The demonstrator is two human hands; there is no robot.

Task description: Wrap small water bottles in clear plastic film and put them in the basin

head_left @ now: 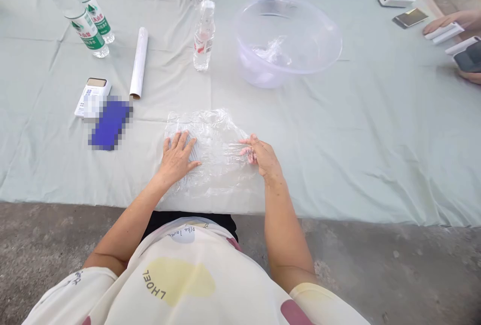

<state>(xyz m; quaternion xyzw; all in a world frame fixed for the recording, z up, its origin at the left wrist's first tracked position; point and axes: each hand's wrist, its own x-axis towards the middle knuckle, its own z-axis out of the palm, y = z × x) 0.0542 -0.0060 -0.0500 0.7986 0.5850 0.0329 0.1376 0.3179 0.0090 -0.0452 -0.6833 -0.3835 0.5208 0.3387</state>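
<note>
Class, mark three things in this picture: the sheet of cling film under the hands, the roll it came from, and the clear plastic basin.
cling film sheet (215,137): head view, crinkled middle between the hands.
roll (139,59): head view, mid-length.
clear basin (330,44): head view, right rim.

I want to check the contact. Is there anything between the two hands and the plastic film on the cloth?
Nothing visible. The left hand lies flat on the plastic film, and the right hand touches its right edge with the fingertips. The roll, bottle and bowl stand farther away.
</note>
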